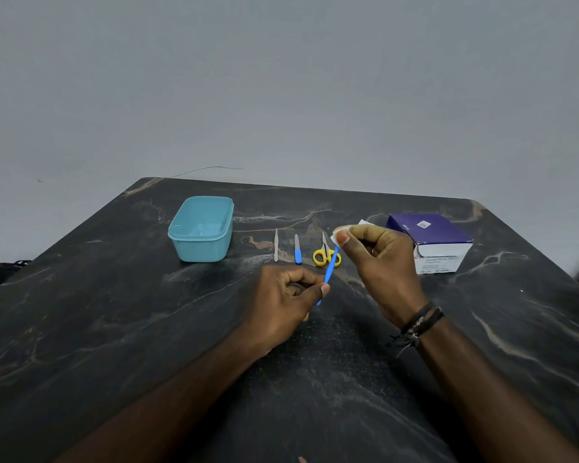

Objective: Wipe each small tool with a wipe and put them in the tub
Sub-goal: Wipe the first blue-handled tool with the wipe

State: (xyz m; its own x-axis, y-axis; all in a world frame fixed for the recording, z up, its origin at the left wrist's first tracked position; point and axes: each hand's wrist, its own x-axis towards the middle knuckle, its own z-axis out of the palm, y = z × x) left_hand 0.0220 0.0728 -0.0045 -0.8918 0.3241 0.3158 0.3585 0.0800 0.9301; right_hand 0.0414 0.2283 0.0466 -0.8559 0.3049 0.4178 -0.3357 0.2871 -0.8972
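Evidently the left hand (291, 289) pinches the blue tool (330, 272) low on its shaft so the upper end stays free for cleaning; there the right hand (375, 259) pinches a white wipe (337, 236) around its tip, wrist raised, fingers curled. Beyond the grip, on the table (114, 329), lie yellow scissors (325, 255), a blue-handled tool (298, 253) and a metal tool (276, 248). Further left stands the tub (201, 228), apparently empty. A wipe box (432, 242) sits right of the hands.
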